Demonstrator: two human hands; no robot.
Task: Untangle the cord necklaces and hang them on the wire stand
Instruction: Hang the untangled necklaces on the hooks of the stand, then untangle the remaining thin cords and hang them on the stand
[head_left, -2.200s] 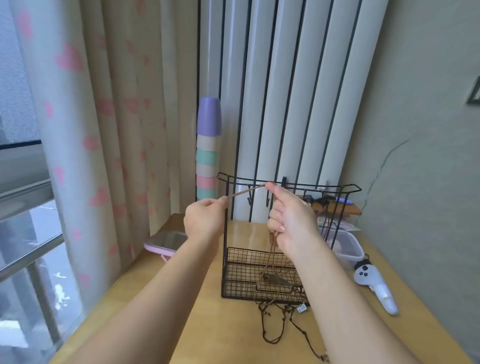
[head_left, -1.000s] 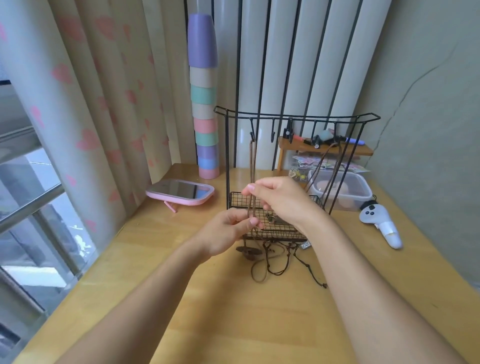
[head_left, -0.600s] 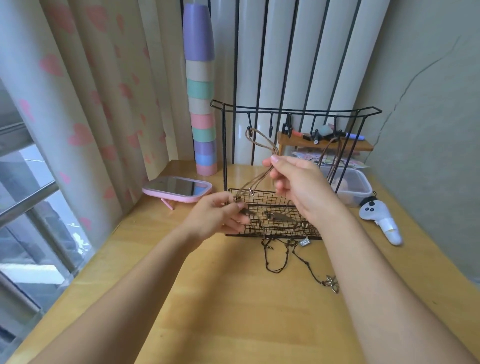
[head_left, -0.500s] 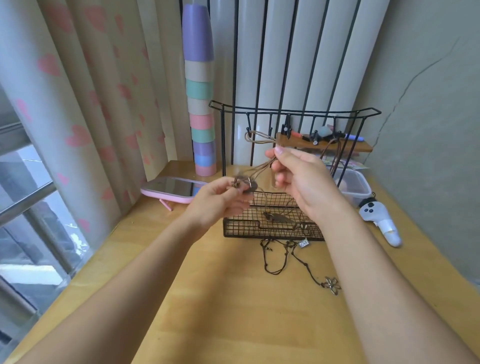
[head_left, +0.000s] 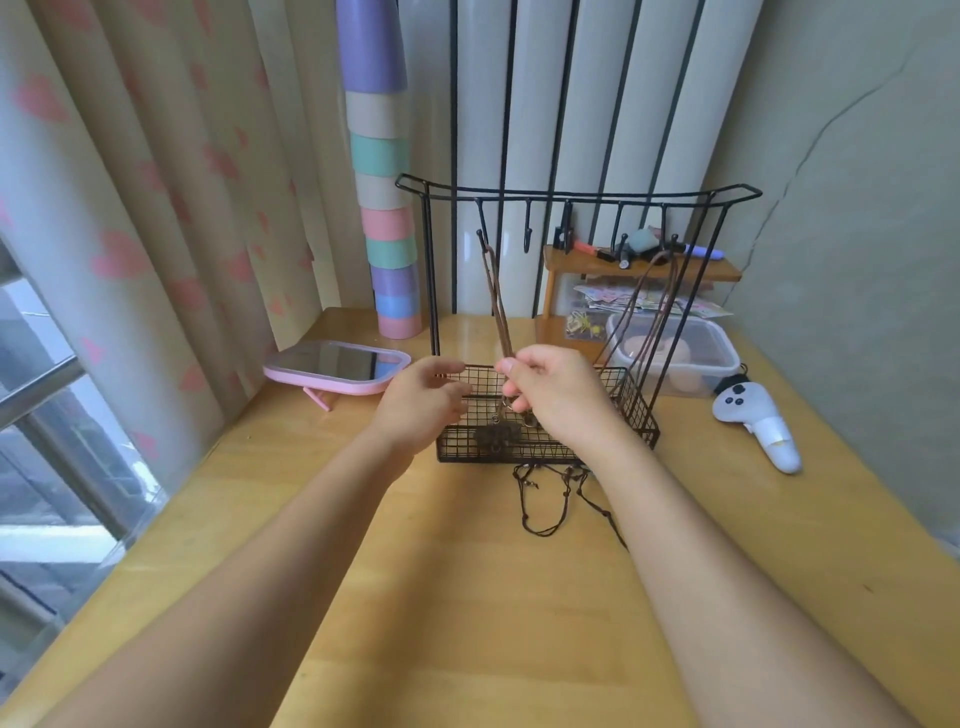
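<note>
1 cord necklace on wire stand, low end in right-hand grip

Count log, your head view.

- Hands: two, your left hand and right hand.
- Wire stand: one, with five hooks on its top bar as far as you can tell.
- Cord necklaces on hooks: two, left necklace and right necklace.
- Dark cord tangle, lower centre: strands uncountable.
- Cup stack: nine colour bands.
- One each: mirror, controller, plastic box.
</note>
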